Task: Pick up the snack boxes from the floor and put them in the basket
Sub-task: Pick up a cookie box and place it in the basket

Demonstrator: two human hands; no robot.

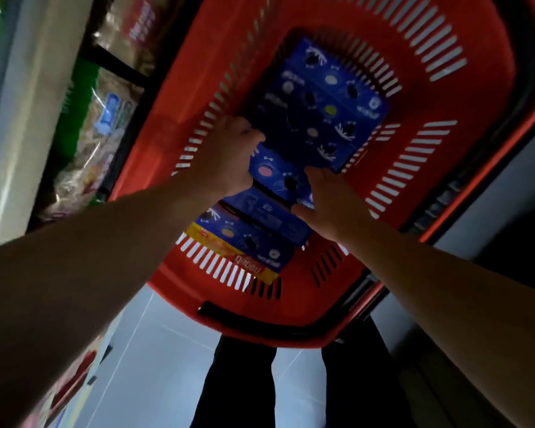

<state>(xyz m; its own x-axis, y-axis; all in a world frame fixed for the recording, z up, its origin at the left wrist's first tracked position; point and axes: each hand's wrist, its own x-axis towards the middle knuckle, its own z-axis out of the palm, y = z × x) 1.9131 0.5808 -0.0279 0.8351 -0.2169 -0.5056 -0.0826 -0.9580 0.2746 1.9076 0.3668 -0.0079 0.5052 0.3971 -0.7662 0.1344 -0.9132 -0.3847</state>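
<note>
A red plastic basket (430, 168) with slotted walls fills the middle of the head view. Several blue snack boxes (322, 103) lie flat on its bottom at the far end. Both my hands are inside the basket and grip one blue snack box (278, 177) between them. My left hand (229, 156) holds its left end and my right hand (325, 202) its right end. Just below that box lies another blue box with a yellow strip (244, 245), leaning against the near wall.
A shop shelf with bagged goods (105, 118) runs along the left side. Pale floor tiles (155, 350) show below the basket. A pair of dark trouser legs (238, 381) stands under the basket's near rim. A grey surface (522, 168) lies at the right.
</note>
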